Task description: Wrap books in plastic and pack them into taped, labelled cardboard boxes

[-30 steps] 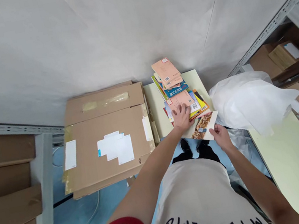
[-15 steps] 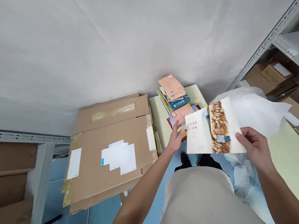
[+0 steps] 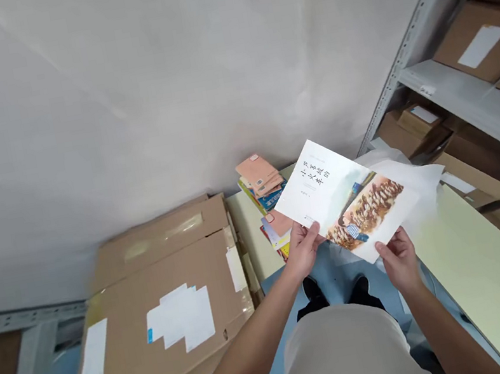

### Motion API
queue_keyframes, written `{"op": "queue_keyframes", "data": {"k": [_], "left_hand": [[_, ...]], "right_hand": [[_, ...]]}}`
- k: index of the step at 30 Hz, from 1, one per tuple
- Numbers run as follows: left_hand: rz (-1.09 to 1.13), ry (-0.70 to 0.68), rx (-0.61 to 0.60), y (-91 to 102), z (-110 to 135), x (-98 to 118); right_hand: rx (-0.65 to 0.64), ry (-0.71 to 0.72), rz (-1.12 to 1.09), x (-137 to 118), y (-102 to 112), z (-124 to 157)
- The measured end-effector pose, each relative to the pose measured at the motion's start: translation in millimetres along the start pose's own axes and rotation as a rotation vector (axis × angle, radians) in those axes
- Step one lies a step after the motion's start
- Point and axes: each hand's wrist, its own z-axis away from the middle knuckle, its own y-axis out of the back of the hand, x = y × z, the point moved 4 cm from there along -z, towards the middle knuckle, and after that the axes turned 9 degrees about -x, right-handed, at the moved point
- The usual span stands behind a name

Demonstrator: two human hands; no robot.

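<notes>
Between both hands I hold a thin white picture book (image 3: 312,185), tilted, its cover showing dark handwritten-style characters and a painting of a brown flock with a figure in blue. My left hand (image 3: 306,247) pinches its lower left edge, thumb on top. At the lower right corner my right hand (image 3: 398,256) grips it the same way. Just beyond the book lie two piles: pink booklets (image 3: 257,173) on top of a blue book (image 3: 271,199), and nearer, another pink booklet (image 3: 279,222) over colourful books, partly hidden by the book.
Flattened cardboard boxes (image 3: 157,319) with white labels are stacked on the left. White wrapping sheet (image 3: 416,183) lies on the right, beside a pale green tabletop (image 3: 497,272). Metal shelving (image 3: 472,103) with cartons stands at the right. A pale wall (image 3: 164,86) rises behind.
My left hand has moved from beside the near pile to grip the book's lower left edge. The book has turned and tilted, and my view has shifted to the right.
</notes>
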Motion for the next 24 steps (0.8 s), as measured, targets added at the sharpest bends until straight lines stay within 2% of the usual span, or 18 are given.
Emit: {"op": "queue_keyframes", "data": {"k": [2,5,7,13,17,20,24], "left_hand": [[-0.084,-0.045,-0.098,-15.7,-9,3],[-0.197,-0.07,-0.233,-46.1,-25,-3],[-0.25,-0.062,-0.3,-70.6,-35,-14],[-0.332,0.08,-0.529,-161.5,-51,-71],[-0.349,0.235,-0.663,-225.7,-51,-119],[-0.332,0.309,-0.736,-269.5,-50,-155],[-0.348,0.356,-0.839,-319.2,-48,-197]], "right_hand": [[0.074,0.022,-0.007,-12,27,-7],[0.208,0.026,-0.009,-37,80,-15],[0.196,-0.02,0.009,-52,116,-14],[0.027,-0.125,0.099,-81,212,24],[0.031,-0.149,0.104,-87,267,55],[0.146,-0.14,0.056,-84,306,75],[0.458,-0.052,0.024,-74,342,96]]}}
